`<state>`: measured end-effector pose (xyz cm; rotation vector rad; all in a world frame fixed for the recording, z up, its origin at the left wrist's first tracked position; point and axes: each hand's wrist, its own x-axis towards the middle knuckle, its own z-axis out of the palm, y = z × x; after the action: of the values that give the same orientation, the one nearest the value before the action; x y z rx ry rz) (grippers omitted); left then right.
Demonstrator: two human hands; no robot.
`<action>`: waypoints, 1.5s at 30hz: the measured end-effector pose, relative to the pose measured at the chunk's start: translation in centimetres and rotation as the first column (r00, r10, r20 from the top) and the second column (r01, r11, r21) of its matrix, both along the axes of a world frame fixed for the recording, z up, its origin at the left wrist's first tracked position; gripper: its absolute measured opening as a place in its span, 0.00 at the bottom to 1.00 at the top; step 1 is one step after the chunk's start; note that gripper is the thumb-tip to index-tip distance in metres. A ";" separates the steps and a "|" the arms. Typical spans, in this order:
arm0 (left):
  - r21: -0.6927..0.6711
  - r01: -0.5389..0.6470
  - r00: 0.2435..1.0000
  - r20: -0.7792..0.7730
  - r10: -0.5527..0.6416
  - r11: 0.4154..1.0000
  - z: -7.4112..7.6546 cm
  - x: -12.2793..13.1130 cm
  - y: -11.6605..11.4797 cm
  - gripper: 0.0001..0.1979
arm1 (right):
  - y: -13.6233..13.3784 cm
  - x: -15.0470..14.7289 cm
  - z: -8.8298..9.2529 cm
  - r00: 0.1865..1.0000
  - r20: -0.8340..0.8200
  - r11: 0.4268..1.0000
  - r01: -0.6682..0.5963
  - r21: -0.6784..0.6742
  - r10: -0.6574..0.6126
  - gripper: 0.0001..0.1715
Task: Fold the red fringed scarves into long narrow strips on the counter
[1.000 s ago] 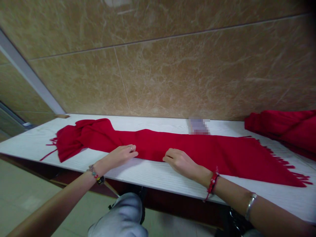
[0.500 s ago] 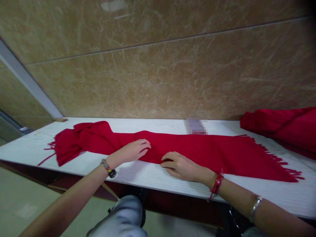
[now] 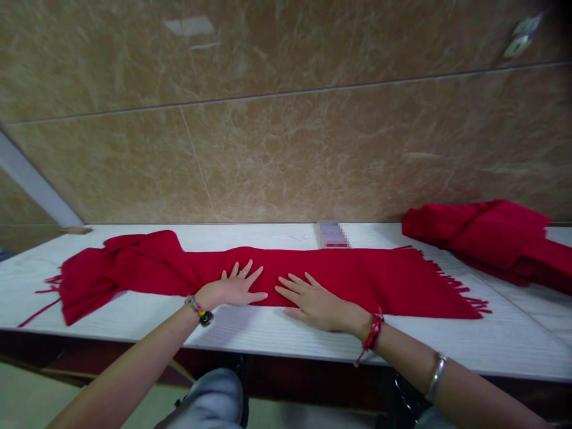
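Observation:
A long red scarf (image 3: 357, 280) with fringed ends lies lengthwise on the white table. Its right part is spread fairly flat, while its left end is bunched in loose folds. My left hand (image 3: 235, 287) rests on the scarf near its middle, fingers spread, palm down. Just right of it, my right hand (image 3: 315, 304) lies with spread fingers over the scarf's near edge, partly above the bare table. Neither hand grips the fabric.
Another heap of red cloth (image 3: 487, 238) sits at the back right of the white table (image 3: 250, 330). A blurred greyish-purple item (image 3: 331, 233) stands behind the scarf. A tiled wall (image 3: 290, 155) rises along the back edge, with a small brown block (image 3: 77, 230) at the left corner.
Both hands have gone from curled fingers to spread, flattened ones on the scarf. The view has shifted right, so more of the second red heap shows.

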<state>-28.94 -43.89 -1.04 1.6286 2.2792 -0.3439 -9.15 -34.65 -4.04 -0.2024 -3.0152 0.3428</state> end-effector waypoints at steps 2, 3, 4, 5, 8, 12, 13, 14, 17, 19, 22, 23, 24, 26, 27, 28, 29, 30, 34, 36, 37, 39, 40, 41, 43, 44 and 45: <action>0.018 0.024 1.000 -0.008 -0.024 1.000 0.6 0.5 1.4 0.39 | 0.6 0.2 0.6 0.998 -0.037 0.998 0.060 0.023 -0.059 0.32; 0.058 0.064 0.998 -0.006 -0.064 0.996 0.7 0.9 2.2 0.36 | 0.9 0.3 0.8 0.993 -0.063 0.993 0.107 0.049 -0.104 0.32; 0.106 0.115 0.993 0.000 -0.116 0.988 0.6 1.3 3.0 0.31 | 1.3 0.5 0.9 0.985 -0.089 0.985 0.156 0.078 -0.149 0.32; 0.144 0.167 0.985 0.012 -0.170 0.975 0.4 1.7 3.7 0.28 | 1.7 0.6 0.8 0.977 -0.105 0.975 0.194 0.104 -0.184 0.32; 0.147 0.214 0.972 0.062 -0.225 0.966 -0.6 3.0 5.3 0.26 | 2.4 1.2 -0.3 0.974 -0.080 0.965 0.223 0.136 -0.214 0.34; 0.086 0.037 0.997 0.063 -0.042 0.996 -1.7 2.5 5.6 0.30 | 2.4 1.9 -1.7 0.972 -0.062 0.965 0.231 0.127 -0.225 0.33; 0.080 -0.018 0.999 0.052 0.014 0.997 -1.8 1.9 5.5 0.31 | 2.3 1.9 -1.8 0.972 -0.067 0.964 0.234 0.125 -0.227 0.33; 0.074 -0.068 0.997 0.042 0.065 0.995 -1.8 1.3 5.4 0.33 | 2.2 2.0 -1.9 0.971 -0.068 0.965 0.234 0.121 -0.227 0.32; 0.081 -0.183 0.983 -0.017 0.185 0.980 -1.6 0.2 5.4 0.32 | 2.2 1.8 -1.7 0.973 -0.057 0.968 0.230 0.106 -0.225 0.32; 0.115 -0.156 0.985 -0.056 0.163 0.981 -1.4 0.7 5.5 0.30 | 2.5 1.8 -1.3 0.976 -0.044 0.971 0.219 0.093 -0.215 0.32; 0.159 0.068 0.998 -0.015 -0.067 0.985 -1.2 2.9 5.8 0.27 | 3.4 2.0 -0.4 0.970 -0.094 0.964 0.235 0.121 -0.225 0.31; 0.156 0.136 0.990 0.018 -0.140 0.978 -1.2 3.7 5.9 0.27 | 3.9 2.3 -0.2 0.961 -0.126 0.953 0.263 0.149 -0.246 0.31; 0.141 0.173 0.982 0.045 -0.181 0.975 -1.2 4.3 6.0 0.28 | 4.4 2.6 0.0 0.949 -0.157 0.937 0.299 0.181 -0.273 0.31; 0.084 0.170 0.982 0.073 -0.176 0.982 -1.1 5.1 6.2 0.30 | 5.3 3.4 0.0 0.926 -0.179 0.898 0.368 0.242 -0.332 0.32; 0.050 0.154 0.984 0.079 -0.158 0.987 -1.0 5.2 6.3 0.31 | 5.7 3.9 -0.3 0.920 -0.163 0.882 0.390 0.265 -0.358 0.32; 0.019 0.142 0.986 0.084 -0.143 0.990 -1.0 5.2 6.5 0.32 | 6.0 4.4 -0.7 0.914 -0.135 0.869 0.405 0.283 -0.382 0.33; -0.006 0.136 0.987 0.089 -0.135 0.991 -0.9 5.2 6.6 0.32 | 6.1 4.9 -1.2 0.910 -0.105 0.861 0.413 0.297 -0.401 0.33; -0.023 0.134 0.987 0.092 -0.131 0.991 -0.8 5.1 6.7 0.32 | 6.3 5.5 -1.7 0.909 -0.079 0.857 0.412 0.310 -0.409 0.34; -0.035 0.134 0.989 0.074 -0.131 0.990 -0.9 4.7 7.1 0.32 | 7.0 7.7 -3.2 0.920 -0.072 0.852 0.384 0.355 -0.385 0.33; -0.027 0.153 0.986 0.074 -0.151 0.988 -1.1 4.5 7.2 0.32 | 7.8 8.9 -3.3 0.907 -0.080 0.837 0.413 0.358 -0.414 0.33; -0.021 0.163 0.984 0.076 -0.161 0.986 -1.1 4.5 7.2 0.32 | 8.4 9.6 -3.2 0.898 -0.070 0.832 0.429 0.351 -0.434 0.32; -0.008 0.174 0.982 0.076 -0.173 0.985 -1.2 4.4 7.2 0.32 | 9.5 10.8 -2.8 0.888 -0.024 0.836 0.440 0.328 -0.459 0.30; -0.005 0.174 0.982 0.074 -0.174 0.985 -1.2 4.4 7.2 0.32 | 10.1 11.5 -2.7 0.887 0.004 0.842 0.438 0.316 -0.462 0.29; -0.006 0.175 0.982 0.073 -0.174 0.985 -1.1 4.3 7.2 0.32 | 10.7 12.2 -2.6 0.887 0.028 0.848 0.431 0.309 -0.461 0.27; -0.012 0.181 0.981 0.072 -0.179 0.983 -0.9 4.3 7.1 0.33 | 11.7 13.6 -2.6 0.886 0.055 0.847 0.421 0.324 -0.461 0.23; -0.015 0.185 0.980 0.073 -0.183 0.983 -0.7 4.2 7.0 0.32 | 12.1 14.4 -2.7 0.883 0.060 0.839 0.419 0.346 -0.466 0.22; -0.018 0.188 0.980 0.072 -0.186 0.982 -0.6 4.2 7.0 0.32 | 12.4 15.1 -2.9 0.879 0.060 0.828 0.420 0.372 -0.473 0.21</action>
<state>-24.71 -36.94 -1.61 1.8181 2.0677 -0.3513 5.96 -22.24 -6.89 -0.9191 -2.9685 -0.2628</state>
